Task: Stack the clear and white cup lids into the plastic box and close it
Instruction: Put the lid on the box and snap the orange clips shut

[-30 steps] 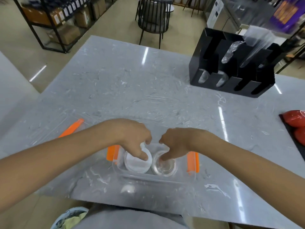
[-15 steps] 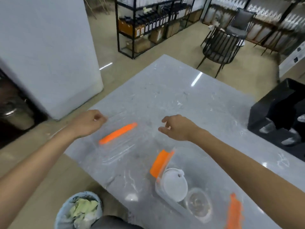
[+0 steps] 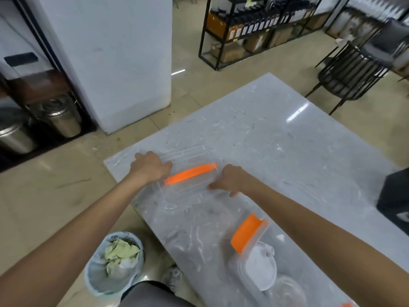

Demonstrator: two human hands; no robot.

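The clear box cover (image 3: 183, 191) with its orange handle (image 3: 190, 173) lies flat near the table's left corner. My left hand (image 3: 150, 167) grips its left end, fingers curled over the edge. My right hand (image 3: 230, 180) holds its right end, fingers bent down onto the rim. The clear plastic box (image 3: 241, 269) with an orange latch (image 3: 246, 232) stands at the lower right. Inside it sits a stack of white lids (image 3: 261, 269) and, beside it, clear lids (image 3: 287, 291).
A marble table (image 3: 276, 151) carries everything. A black organiser (image 3: 396, 196) stands at the right edge. On the floor, a lined waste bin (image 3: 115, 262) sits by my leg, with steel bins (image 3: 59, 118) further left. A black chair (image 3: 354, 72) and shelving (image 3: 254, 29) stand beyond.
Both hands left the lids in the box, swung left across the table and now hold the two ends of the box cover. The view turned left with them.
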